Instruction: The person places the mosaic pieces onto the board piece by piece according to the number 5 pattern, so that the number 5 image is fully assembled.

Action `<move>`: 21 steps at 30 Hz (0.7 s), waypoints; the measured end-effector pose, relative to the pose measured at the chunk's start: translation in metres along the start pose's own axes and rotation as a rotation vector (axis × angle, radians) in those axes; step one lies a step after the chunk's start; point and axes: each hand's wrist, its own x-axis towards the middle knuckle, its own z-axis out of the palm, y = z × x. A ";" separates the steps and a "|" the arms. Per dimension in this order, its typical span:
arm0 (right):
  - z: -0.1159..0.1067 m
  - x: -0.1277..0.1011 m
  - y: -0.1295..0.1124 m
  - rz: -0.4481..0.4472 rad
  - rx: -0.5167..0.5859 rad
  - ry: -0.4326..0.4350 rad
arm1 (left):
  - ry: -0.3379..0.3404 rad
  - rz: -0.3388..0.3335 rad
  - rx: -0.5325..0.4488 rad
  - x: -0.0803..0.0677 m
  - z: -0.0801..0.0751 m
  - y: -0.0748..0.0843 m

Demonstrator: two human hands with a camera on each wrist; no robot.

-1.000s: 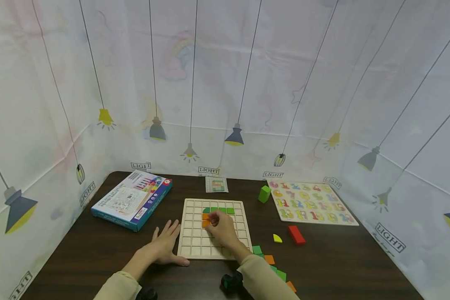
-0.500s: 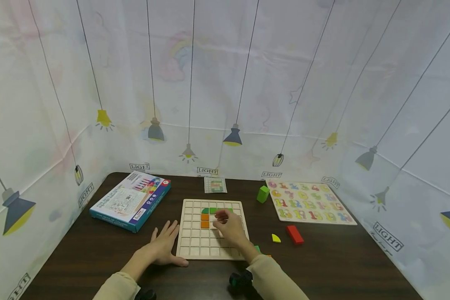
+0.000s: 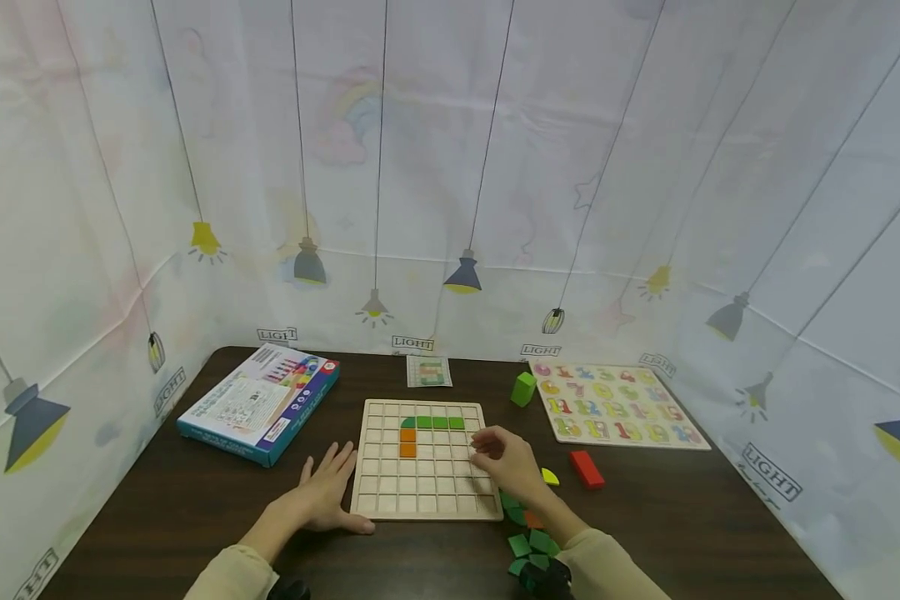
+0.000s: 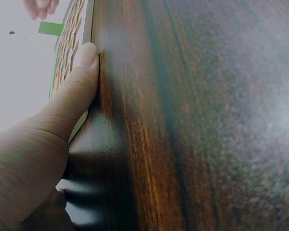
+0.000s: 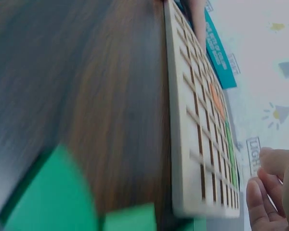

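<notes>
The left hand (image 3: pixel 326 496) is held with fingers spread at the near left corner of the wooden grid board (image 3: pixel 387 483), and in the left wrist view its thumb (image 4: pixel 77 86) is seen laid along the board's edge. The right hand (image 3: pixel 506 460) is held over the board's right side, fingers loosely bent, thumb and fingertips slightly apart, with nothing seen between them. The hands are kept well apart, with most of the board between them. The board is nearly square, so no long axis stands out; what seems to matter more is that the loose green tiles (image 3: pixel 520 546) and a loose orange tile (image 3: pixel 534 520) are strung from its near right corner back toward the person, partly covered by the right forearm (image 3: pixel 560 513) and much nearer to the right hand. On the grid, a rounded teal tile (image 3: pixel 408 422) is followed rightward by three green squares (image 3: pixel 440 422), with two orange squares (image 3: pixel 407 442) set below it. This layout is shown whole only in the head view, while the gap between right hand and board is revealed by the wrist views. Farther out, a yellow wedge (image 3: pixel 550 477), a red block (image 3: pixel 587 469) and a pattern card (image 3: pixel 429 372) are found.
</notes>
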 end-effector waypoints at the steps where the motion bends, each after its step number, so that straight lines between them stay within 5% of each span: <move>1: -0.005 -0.003 0.002 0.011 -0.002 0.003 | -0.001 0.001 0.001 0.000 0.000 0.000; 11: -0.036 -0.026 0.019 0.073 -0.039 0.013 | -0.014 -0.007 0.004 -0.001 -0.003 -0.001; 21: -0.054 -0.059 0.027 0.085 -0.021 -0.074 | -0.008 -0.013 0.011 -0.002 -0.003 0.002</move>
